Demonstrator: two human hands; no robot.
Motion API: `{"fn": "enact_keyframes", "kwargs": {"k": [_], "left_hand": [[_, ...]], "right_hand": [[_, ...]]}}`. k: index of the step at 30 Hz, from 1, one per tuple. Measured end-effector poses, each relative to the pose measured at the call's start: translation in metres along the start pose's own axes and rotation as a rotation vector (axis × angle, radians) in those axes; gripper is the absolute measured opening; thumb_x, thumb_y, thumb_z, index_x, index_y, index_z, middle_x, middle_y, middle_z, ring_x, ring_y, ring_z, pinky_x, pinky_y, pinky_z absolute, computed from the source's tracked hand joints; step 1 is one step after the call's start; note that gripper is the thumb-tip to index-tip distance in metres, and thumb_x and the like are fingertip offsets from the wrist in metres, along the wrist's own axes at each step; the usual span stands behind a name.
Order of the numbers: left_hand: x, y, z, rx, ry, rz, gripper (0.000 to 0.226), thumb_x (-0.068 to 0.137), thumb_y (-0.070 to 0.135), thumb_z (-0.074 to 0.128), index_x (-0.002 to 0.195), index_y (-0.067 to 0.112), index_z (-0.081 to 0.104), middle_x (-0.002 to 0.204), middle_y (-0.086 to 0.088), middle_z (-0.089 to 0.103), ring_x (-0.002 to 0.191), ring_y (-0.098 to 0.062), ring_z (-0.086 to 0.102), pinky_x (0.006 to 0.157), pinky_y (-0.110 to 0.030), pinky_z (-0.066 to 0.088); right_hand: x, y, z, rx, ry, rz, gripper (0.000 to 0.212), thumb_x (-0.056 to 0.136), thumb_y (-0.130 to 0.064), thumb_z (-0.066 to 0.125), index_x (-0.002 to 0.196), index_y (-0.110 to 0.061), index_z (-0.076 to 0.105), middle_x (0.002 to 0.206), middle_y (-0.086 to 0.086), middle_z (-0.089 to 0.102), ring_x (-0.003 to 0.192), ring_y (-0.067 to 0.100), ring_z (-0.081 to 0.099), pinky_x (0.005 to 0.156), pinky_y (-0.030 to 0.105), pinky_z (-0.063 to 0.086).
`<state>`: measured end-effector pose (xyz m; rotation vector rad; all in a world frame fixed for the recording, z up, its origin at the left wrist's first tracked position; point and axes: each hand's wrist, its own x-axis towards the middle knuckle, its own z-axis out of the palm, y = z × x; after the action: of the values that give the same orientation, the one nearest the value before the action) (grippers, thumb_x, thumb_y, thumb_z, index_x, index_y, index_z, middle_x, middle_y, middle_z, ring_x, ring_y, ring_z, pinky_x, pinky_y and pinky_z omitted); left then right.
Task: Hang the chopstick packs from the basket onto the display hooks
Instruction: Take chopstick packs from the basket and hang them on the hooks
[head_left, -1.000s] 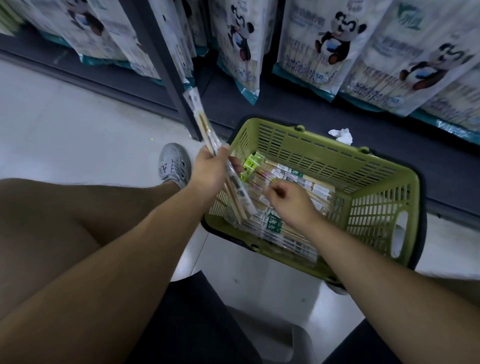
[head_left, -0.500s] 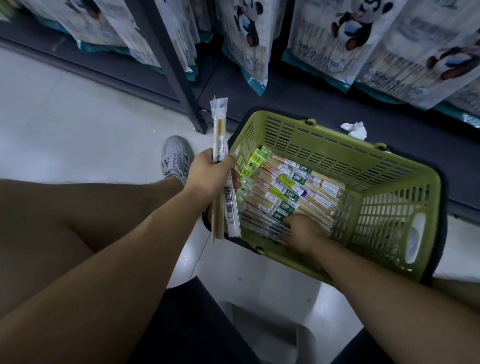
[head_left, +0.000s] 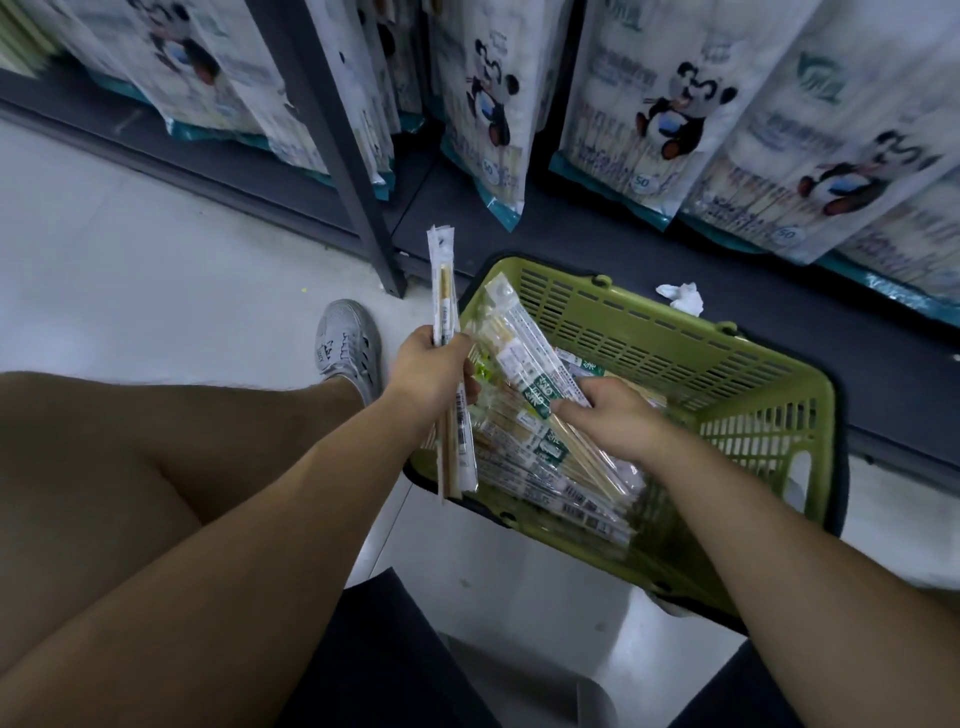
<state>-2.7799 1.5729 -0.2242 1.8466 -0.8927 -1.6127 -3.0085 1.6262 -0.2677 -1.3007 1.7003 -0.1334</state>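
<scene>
Right hand (head_left: 610, 418) is gripping a clear-wrapped wooden chopstick pack (head_left: 519, 353) over the green slotted plastic basket (head_left: 727, 374), its long axis slanting up-left toward the left hand (head_left: 434, 366), whose fingers are clutching an upright bundle of packs (head_left: 444, 291).

The number 50 stands in round badges on the panda bags (head_left: 655, 111).

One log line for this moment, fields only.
stage: collecting | left hand: grips bundle of chopstick packs, upright | right hand: grips chopstick pack over green basket

Dim, bluish indoor light with soft shadows (wide-angle bending at the edges), slight motion blur throughout.
</scene>
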Motion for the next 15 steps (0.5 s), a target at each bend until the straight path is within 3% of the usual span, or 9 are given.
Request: {"fn": "enact_keyframes", "kwargs": {"k": [3,5,6,10,13,15], "left_hand": [[-0.007,0.003,0.008,-0.004,-0.027,-0.069,0.056,0.089,0.058,0.069,0.118,0.012,0.056,0.081,-0.006,0.066,0.07,-0.025,0.069,0.085,-0.054,0.062],[-0.016,0.01,0.014,-0.033,-0.103,-0.087,0.091,0.067,0.077,0.072,0.131,0.014,0.056,0.106,-0.008,0.072,0.096,-0.029,0.073,0.094,-0.055,0.058],[-0.017,0.01,0.017,-0.092,-0.158,-0.066,0.092,0.065,0.075,0.074,0.132,0.014,0.058,0.113,-0.008,0.075,0.101,-0.029,0.074,0.094,-0.052,0.059],[-0.014,0.011,0.022,-0.209,-0.166,0.034,0.04,0.092,0.041,0.075,0.119,0.013,0.068,0.1,-0.004,0.08,0.096,-0.024,0.077,0.09,-0.044,0.06],[-0.006,0.008,0.016,-0.153,-0.059,0.025,0.026,0.091,0.028,0.078,0.11,0.013,0.07,0.103,-0.009,0.078,0.097,-0.028,0.076,0.091,-0.047,0.062],[-0.003,0.007,0.011,-0.13,-0.024,0.029,0.022,0.089,0.023,0.08,0.105,0.013,0.069,0.097,-0.01,0.077,0.093,-0.03,0.075,0.082,-0.044,0.063]], "right_hand": [[-0.011,-0.028,-0.008,0.212,0.089,-0.013,0.03,0.095,-0.052,0.062,0.084,-0.024,0.063,0.071,-0.007,0.064,0.066,0.011,0.061,0.057,0.026,0.04],[-0.019,-0.053,-0.002,0.352,0.145,-0.043,0.019,0.096,-0.047,0.063,0.089,-0.03,0.068,0.073,-0.013,0.072,0.068,0.003,0.068,0.057,0.023,0.046],[-0.022,-0.063,0.003,0.367,0.177,-0.085,0.017,0.097,-0.043,0.063,0.089,-0.029,0.068,0.071,-0.015,0.072,0.063,-0.001,0.066,0.053,0.021,0.045],[-0.03,-0.086,0.027,0.218,0.243,-0.309,0.023,0.093,-0.04,0.068,0.078,-0.023,0.063,0.075,0.003,0.063,0.066,0.016,0.06,0.053,0.034,0.042],[-0.028,-0.079,0.033,0.047,0.257,-0.382,0.039,0.089,-0.053,0.069,0.067,-0.029,0.046,0.069,-0.004,0.046,0.062,0.007,0.042,0.054,0.033,0.029],[-0.026,-0.072,0.037,0.124,0.246,-0.377,0.033,0.086,-0.061,0.066,0.079,-0.03,0.059,0.067,-0.01,0.051,0.061,0.005,0.048,0.055,0.029,0.037]]}}
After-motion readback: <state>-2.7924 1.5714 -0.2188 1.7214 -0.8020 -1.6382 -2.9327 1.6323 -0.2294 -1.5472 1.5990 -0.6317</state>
